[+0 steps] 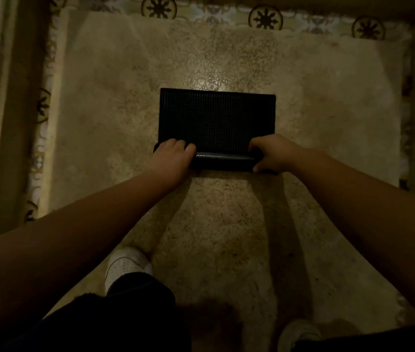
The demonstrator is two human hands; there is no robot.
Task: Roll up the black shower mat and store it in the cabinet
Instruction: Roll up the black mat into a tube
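Nearest us: our dark trouser legs and a white perforated shoe [127, 265] sit at the bottom of the view, on the near side of the black rubber shower mat [217, 115].
Where the mat is: it lies on a pale shaggy rug [115, 102], its near end already turned into a tight roll [224, 161], the far part flat.
Left hand [173, 158]: we curl its fingers over the roll's left end, closed on it.
Right hand [272, 156]: we clamp it on the roll's right end, fingers over the top, thumb on the near side.
Doing the step well: we judge that we should push both ends away from us evenly, keep the roll tight, and watch that its edges stay square with the flat part.
Materials: the mat looks like a flexible sheet with a fine grid of studs; the roll's outer face is smoother, with a dull sheen.
Surroundings: beyond the mat's far edge, past the rug, runs patterned floor tile [264, 17] with dark rosettes.
Cabinet: we cannot see it.
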